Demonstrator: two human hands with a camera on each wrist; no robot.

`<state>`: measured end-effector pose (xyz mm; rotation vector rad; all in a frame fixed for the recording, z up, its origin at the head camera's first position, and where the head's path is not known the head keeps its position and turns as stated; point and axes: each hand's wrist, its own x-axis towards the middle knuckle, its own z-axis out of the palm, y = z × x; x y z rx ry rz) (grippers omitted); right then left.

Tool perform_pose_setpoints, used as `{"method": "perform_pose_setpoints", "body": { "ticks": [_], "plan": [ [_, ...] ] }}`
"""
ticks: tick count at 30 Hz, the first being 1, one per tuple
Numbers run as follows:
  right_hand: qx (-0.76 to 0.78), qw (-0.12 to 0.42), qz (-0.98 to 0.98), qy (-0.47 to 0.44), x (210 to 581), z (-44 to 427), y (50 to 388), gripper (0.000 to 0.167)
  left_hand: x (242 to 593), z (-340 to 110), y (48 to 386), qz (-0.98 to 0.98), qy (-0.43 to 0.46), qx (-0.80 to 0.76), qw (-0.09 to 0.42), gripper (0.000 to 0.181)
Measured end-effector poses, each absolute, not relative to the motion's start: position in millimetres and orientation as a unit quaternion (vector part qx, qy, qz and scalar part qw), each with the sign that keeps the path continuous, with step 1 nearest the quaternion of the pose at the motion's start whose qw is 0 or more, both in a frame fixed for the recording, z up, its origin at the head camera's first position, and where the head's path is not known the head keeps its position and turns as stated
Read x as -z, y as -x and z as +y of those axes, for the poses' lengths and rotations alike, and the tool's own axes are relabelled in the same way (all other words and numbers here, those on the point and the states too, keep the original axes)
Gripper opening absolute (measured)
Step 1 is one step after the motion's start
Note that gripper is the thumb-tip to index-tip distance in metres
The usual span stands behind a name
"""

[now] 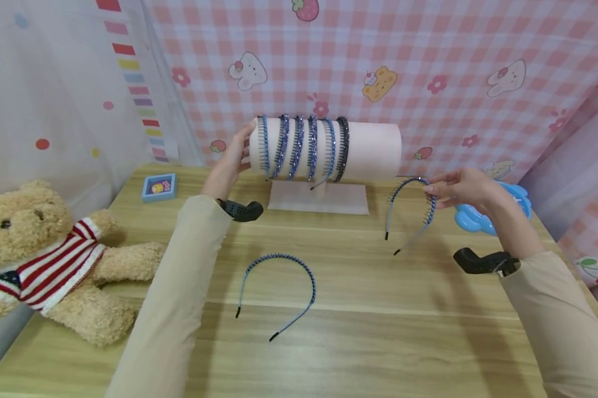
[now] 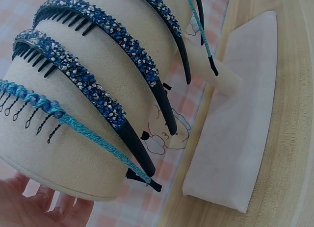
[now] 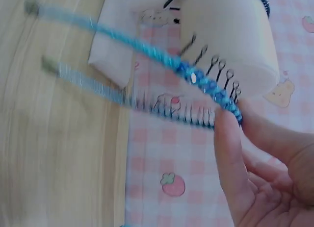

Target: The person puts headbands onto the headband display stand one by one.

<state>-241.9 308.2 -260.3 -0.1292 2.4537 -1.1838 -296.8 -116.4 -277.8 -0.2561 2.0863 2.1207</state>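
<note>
My right hand (image 1: 460,188) pinches a blue braided headband (image 1: 432,207) between thumb and fingers near its top. Its two black-tipped ends point down and left, just off the right side of a pale cylindrical display stand (image 1: 373,149). Small wire teeth line its inner side (image 3: 206,87). Against the stand's left end rests my left hand (image 1: 229,160), its fingers (image 2: 73,212) lying along the rim with their tips partly hidden. Several headbands sit around the cylinder: blue braided ones (image 2: 93,134), glittery ones (image 2: 83,82) and a black one (image 1: 343,149) furthest right.
Another blue braided headband (image 1: 315,282) lies on the wooden table (image 1: 378,331). At left are a teddy bear (image 1: 79,265) in a striped top and a small blue frame (image 1: 159,188). A blue plastic item (image 1: 518,199) sits partly behind the right hand. Pink checked cloth (image 1: 289,44) hangs behind.
</note>
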Motion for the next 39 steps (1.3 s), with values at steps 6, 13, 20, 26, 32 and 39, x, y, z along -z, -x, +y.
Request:
{"method": "perform_pose_setpoints", "body": {
  "ticks": [6, 13, 20, 26, 32, 39],
  "plan": [
    [0.506, 0.133, 0.852, 0.008, 254.4, 293.4, 245.0, 0.069, 277.1, -116.2, 295.7, 0.693, 0.09, -0.711, 0.077, 0.059],
    [0.533, 0.018, 0.846, 0.008, 247.3, 263.0, 241.0, 0.065, 278.1, -116.2, 297.2, 0.695, 0.09, -0.71, 0.073, 0.057],
    [0.522, -0.029, 0.852, 0.024, 248.3, 243.1, 245.3, 0.06, 277.6, -115.6, 296.7, 0.697, 0.093, -0.708, 0.071, 0.058],
    [0.468, -0.082, 0.878, 0.061, 256.4, 241.1, 249.1, 0.053, 279.3, -115.8, 297.8, 0.698, 0.093, -0.707, 0.064, 0.053],
    [0.414, -0.132, 0.894, 0.109, 263.1, 240.5, 253.5, 0.048, 278.2, -116.3, 297.6, 0.695, 0.09, -0.71, 0.067, 0.051],
    [0.326, -0.113, 0.919, 0.191, 259.9, 246.6, 264.3, 0.074, 276.6, -116.3, 297.2, 0.691, 0.088, -0.713, 0.077, 0.057]
  ]
}}
